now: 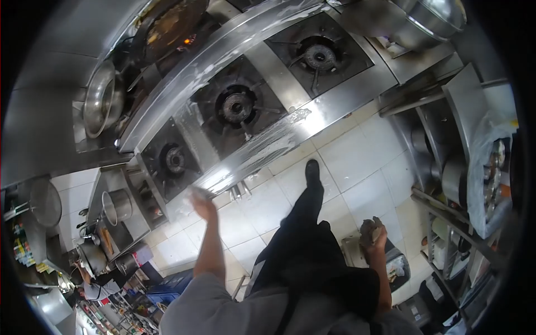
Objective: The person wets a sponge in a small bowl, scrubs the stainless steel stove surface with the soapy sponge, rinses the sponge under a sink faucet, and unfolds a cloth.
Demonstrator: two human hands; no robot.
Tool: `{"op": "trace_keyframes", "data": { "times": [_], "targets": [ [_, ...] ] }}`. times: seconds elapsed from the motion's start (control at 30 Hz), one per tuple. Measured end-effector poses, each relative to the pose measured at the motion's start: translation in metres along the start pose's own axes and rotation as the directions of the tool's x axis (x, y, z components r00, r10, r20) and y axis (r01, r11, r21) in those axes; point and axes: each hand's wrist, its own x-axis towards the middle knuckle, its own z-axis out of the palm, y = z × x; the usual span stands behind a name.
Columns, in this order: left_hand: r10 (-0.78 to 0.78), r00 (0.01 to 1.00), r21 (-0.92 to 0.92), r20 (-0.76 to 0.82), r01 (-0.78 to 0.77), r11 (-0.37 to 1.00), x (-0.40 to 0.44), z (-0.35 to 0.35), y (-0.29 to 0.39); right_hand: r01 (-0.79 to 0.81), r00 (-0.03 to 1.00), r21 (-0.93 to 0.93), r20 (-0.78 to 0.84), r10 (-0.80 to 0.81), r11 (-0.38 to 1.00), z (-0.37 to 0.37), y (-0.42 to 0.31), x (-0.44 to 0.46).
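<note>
Stainless steel runs across the kitchen before us: a stove with a row of three dark burners, its front edge marked by whitish, wet-looking streaks. Behind it we see a wide pan with a small orange glow at its rim, and a shiny metal bowl to its left. Pale tiles cover the floor, where our black shoe points at the stove. Shelving lines the right side; at the far lower left another person is at work.

Our left hand is at the stove's near left edge, blurred; we cannot tell how far open it is, or whether it holds or touches anything. Our right hand is closed around a crumpled, dark greyish cloth-like wad, which sticks out past the fingers, held out over the floor, well apart from the burners.
</note>
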Motion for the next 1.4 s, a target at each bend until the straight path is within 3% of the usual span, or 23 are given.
{"op": "trace_keyframes", "data": {
  "times": [0.03,0.07,0.1,0.13,0.2,0.23,0.3,0.33,0.4,0.47,0.53,0.6,0.7,0.73,0.77,0.83,0.93,0.97,1.07,1.17,1.23,1.3,1.4],
  "targets": [
    [0.012,0.997,-0.172,0.081,0.002,0.985,-0.017,0.022,0.048,-0.082,0.997,0.058,0.008,0.082,0.995,0.007,-0.008,0.003],
    [0.22,0.975,0.005,-0.004,-0.22,0.975,-0.034,0.061,0.07,-0.163,0.987,0.114,0.021,0.162,0.98,0.013,-0.018,0.007],
    [0.206,0.978,-0.029,0.028,-0.205,0.978,-0.049,0.088,0.116,-0.335,0.91,0.078,0.286,0.3,0.939,0.014,-0.036,0.012],
    [0.276,0.961,-0.101,0.027,-0.272,0.957,-0.062,0.11,0.162,-0.203,0.965,-0.045,0.159,0.207,0.978,0.032,-0.043,0.016],
    [0.344,0.934,-0.103,0.093,-0.335,0.937,-0.078,0.134,0.265,-0.178,0.964,-0.128,0.177,0.2,0.976,0.056,-0.071,0.024],
    [0.379,0.921,-0.254,0.086,-0.347,0.903,-0.091,0.159,0.299,-0.171,0.966,-0.135,0.174,0.193,0.976,0.075,-0.084,0.026],
    [0.482,0.858,-0.259,0.179,-0.432,0.864,-0.108,0.187,0.376,0.165,0.985,-0.169,0.074,-0.154,0.972,0.113,-0.105,0.034],
    [0.536,0.815,-0.302,0.221,-0.465,0.832,-0.112,0.199,0.403,0.105,0.963,-0.213,0.264,-0.047,0.971,0.083,-0.121,0.081],
    [0.708,0.612,-0.42,0.353,-0.572,0.704,-0.125,0.219,0.431,0.226,0.942,-0.251,0.301,-0.146,0.941,0.118,-0.164,0.075],
    [0.759,0.544,-0.385,0.358,-0.655,0.65,-0.119,0.212,0.415,0.409,0.908,-0.205,0.192,-0.373,0.89,0.11,-0.219,0.106],
    [0.755,0.554,-0.228,0.351,-0.731,0.643,-0.089,0.193,0.379,0.622,0.775,-0.328,0.134,-0.617,0.711,0.129,-0.294,0.079],
    [0.735,0.473,-0.103,0.485,-0.804,0.585,-0.033,0.192,0.356,0.869,0.423,-0.348,0.157,-0.892,0.351,0.138,-0.357,0.075],
    [0.792,0.474,0.044,0.385,-0.867,0.497,0.056,0.219,0.383,0.689,0.213,-0.725,0.22,-0.952,-0.013,0.105,-0.455,0.108],
    [0.532,0.661,-0.087,0.53,-0.581,0.809,0.09,0.221,0.414,0.532,0.126,-0.836,0.237,-0.963,-0.136,0.132,-0.472,0.1],
    [0.721,0.642,-0.071,0.261,-0.732,0.677,0.111,0.217,0.434,0.532,0.13,-0.835,0.24,-0.962,-0.137,0.134,-0.485,0.121],
    [0.682,0.686,-0.06,0.255,-0.693,0.719,0.124,0.223,0.452,0.355,0.096,-0.873,0.389,-0.916,-0.334,0.128,-0.513,0.161],
    [0.638,0.73,-0.059,0.245,-0.646,0.761,0.051,0.237,0.416,0.178,0.121,-0.971,0.182,-0.976,-0.159,0.173,-0.508,0.158],
    [0.632,0.697,0.084,0.337,-0.691,0.718,0.006,0.236,0.394,0.146,0.18,-0.987,0.1,-0.979,-0.074,0.181,-0.51,0.156],
    [0.642,0.654,-0.037,0.399,-0.688,0.724,-0.06,0.189,0.394,0.068,0.219,-0.996,0.067,-0.973,-0.053,0.174,-0.525,0.171],
    [0.529,0.676,0.11,0.513,-0.663,0.74,0.004,0.204,0.409,0.038,0.266,-0.996,0.087,-0.96,-0.08,0.17,-0.545,0.183],
    [0.719,0.627,0.074,0.3,-0.767,0.637,0.091,0.24,0.399,0.048,0.266,-0.997,0.079,-0.961,-0.068,0.17,-0.554,0.189],
    [0.661,0.702,0.024,0.265,-0.69,0.723,0.133,0.234,0.441,0.041,0.201,-0.997,0.073,-0.977,-0.067,0.172,-0.551,0.19],
    [0.541,0.73,0.063,0.418,-0.618,0.784,0.074,0.243,0.42,0.047,0.189,-0.994,0.104,-0.976,-0.096,0.186,-0.541,0.176]
  ]
}}
